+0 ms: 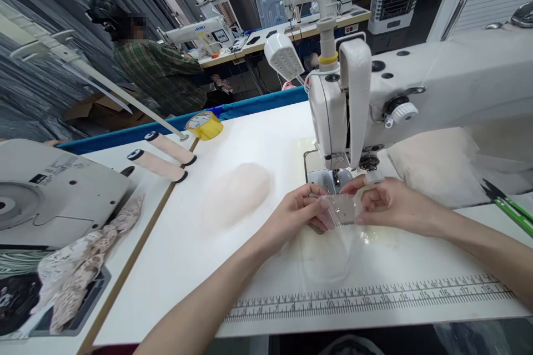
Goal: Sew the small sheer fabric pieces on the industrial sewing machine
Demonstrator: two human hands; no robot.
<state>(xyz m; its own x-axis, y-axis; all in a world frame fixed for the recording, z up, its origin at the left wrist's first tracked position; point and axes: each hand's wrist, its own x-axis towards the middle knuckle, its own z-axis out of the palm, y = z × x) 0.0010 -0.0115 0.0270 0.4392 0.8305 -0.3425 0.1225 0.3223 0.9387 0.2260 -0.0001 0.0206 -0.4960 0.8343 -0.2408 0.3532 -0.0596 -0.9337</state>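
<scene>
Nearest, below both hands, a printed ruler strip counts up to what seems to be 18. The left hand and right hand each pinch one end of a clear plastic piece, holding it just in front of the presser foot. This looks like lining-up; stitching would call for a flat, square edge. Far beyond the left hand, a sewing machine reads JUKI.

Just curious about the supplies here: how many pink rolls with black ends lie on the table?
2. The far roll lies beside the yellow tape; the near roll lies alongside it. Others may be hidden.
</scene>
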